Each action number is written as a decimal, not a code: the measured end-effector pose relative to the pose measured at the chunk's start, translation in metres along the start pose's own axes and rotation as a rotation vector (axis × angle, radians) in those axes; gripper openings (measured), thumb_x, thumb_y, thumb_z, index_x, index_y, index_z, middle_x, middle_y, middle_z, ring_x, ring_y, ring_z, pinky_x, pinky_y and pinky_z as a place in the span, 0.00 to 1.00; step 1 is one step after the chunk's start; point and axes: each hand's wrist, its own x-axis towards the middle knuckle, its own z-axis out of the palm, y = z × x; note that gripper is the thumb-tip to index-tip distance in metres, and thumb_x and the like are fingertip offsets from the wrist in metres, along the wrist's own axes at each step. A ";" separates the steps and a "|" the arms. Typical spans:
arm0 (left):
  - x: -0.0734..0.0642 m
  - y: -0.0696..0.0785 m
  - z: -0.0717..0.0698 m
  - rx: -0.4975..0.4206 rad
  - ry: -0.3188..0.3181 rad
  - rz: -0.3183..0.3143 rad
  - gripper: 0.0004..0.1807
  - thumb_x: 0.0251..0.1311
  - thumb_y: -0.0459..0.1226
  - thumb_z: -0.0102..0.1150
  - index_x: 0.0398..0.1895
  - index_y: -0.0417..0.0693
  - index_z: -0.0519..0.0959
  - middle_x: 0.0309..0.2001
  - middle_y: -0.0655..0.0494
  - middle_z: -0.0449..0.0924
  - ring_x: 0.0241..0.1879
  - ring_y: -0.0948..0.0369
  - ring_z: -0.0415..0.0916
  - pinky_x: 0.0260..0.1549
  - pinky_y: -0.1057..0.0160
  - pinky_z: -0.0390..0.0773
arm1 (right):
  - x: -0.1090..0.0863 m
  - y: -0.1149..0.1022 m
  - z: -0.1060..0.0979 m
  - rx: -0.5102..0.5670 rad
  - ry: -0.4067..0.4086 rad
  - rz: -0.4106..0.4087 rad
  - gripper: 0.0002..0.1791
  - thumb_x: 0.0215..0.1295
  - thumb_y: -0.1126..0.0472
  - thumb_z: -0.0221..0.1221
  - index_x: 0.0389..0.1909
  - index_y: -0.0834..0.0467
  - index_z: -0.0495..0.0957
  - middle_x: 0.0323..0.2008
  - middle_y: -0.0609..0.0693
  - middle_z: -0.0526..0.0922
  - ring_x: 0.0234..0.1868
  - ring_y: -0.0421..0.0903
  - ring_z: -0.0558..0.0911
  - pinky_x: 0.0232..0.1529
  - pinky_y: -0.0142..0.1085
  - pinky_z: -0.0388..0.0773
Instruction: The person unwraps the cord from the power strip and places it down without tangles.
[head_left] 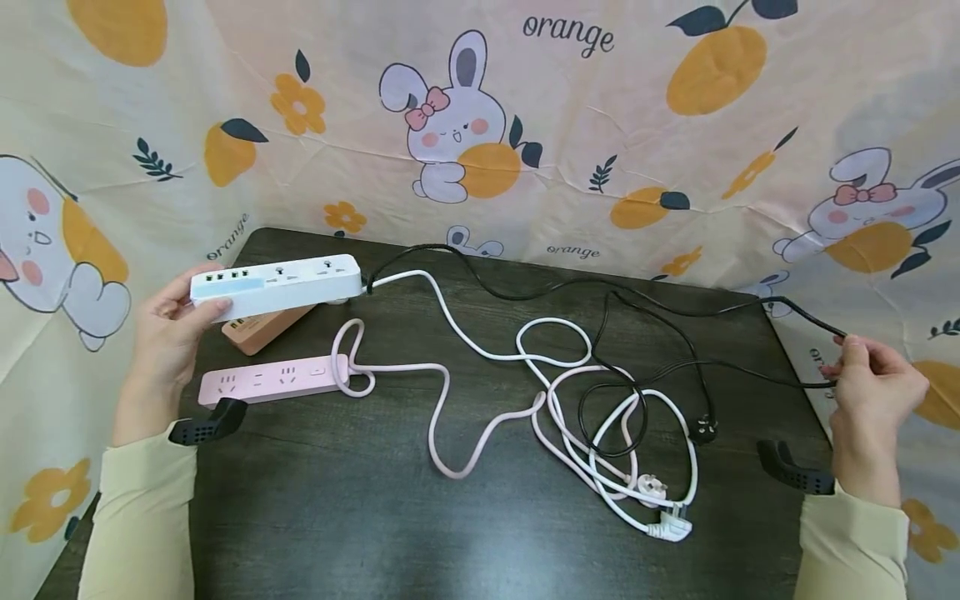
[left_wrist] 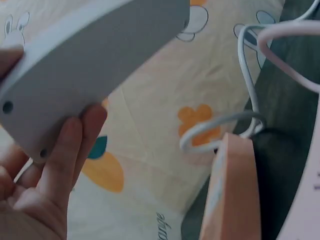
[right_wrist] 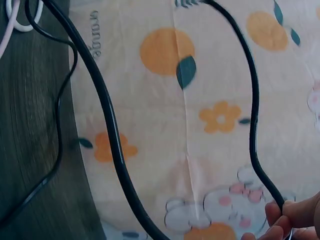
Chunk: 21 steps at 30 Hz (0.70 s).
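Note:
A white power strip (head_left: 277, 287) is gripped at its left end by my left hand (head_left: 176, 321), thumb on the front side. Its plain underside, raised above the table, shows in the left wrist view, with fingers (left_wrist: 70, 135) against it. Beneath it, a peach-coloured power strip (head_left: 270, 327) is partly hidden. My right hand (head_left: 877, 383), far right, pinches a black cord (head_left: 675, 310) between thumb and fingers. That cord runs back to the right end of the white strip. Another length of black cord also reaches the right hand from the tangle.
A pink power strip (head_left: 273, 379) lies at left, its pink cord (head_left: 442, 417) looped near the strip. White cord (head_left: 480, 350), pink and black cords tangle right of centre. Beside them lie a white plug (head_left: 670, 527), a pale round plug (head_left: 651, 490) and a black plug (head_left: 702, 429). Printed cloth (head_left: 585, 167) hangs behind.

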 end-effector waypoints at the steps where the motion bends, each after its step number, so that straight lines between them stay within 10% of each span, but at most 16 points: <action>1: 0.000 -0.001 -0.002 0.014 0.041 -0.023 0.20 0.52 0.17 0.56 0.48 0.38 0.80 0.41 0.53 0.79 0.38 0.63 0.79 0.36 0.73 0.79 | 0.003 0.001 -0.004 0.004 0.017 0.002 0.15 0.65 0.65 0.54 0.19 0.53 0.79 0.24 0.42 0.76 0.14 0.36 0.69 0.17 0.20 0.66; 7: -0.001 -0.008 -0.008 0.027 0.185 -0.134 0.20 0.51 0.23 0.63 0.49 0.42 0.80 0.42 0.57 0.79 0.40 0.64 0.76 0.35 0.76 0.78 | 0.016 0.012 -0.022 0.042 0.092 0.043 0.15 0.64 0.67 0.52 0.18 0.55 0.78 0.21 0.45 0.72 0.13 0.37 0.67 0.17 0.22 0.66; 17: -0.012 -0.023 -0.011 0.094 -0.028 -0.241 0.19 0.52 0.22 0.62 0.48 0.44 0.78 0.41 0.61 0.81 0.38 0.68 0.78 0.36 0.77 0.77 | 0.019 0.019 -0.031 0.039 0.063 0.076 0.14 0.66 0.64 0.54 0.21 0.53 0.79 0.22 0.43 0.74 0.13 0.36 0.68 0.18 0.22 0.65; 21: -0.016 -0.028 -0.011 0.141 -0.014 -0.274 0.20 0.51 0.24 0.64 0.49 0.46 0.77 0.42 0.62 0.79 0.39 0.69 0.77 0.36 0.78 0.76 | 0.015 0.019 -0.028 0.031 0.018 0.093 0.14 0.65 0.65 0.55 0.20 0.53 0.79 0.24 0.40 0.77 0.13 0.36 0.69 0.18 0.21 0.66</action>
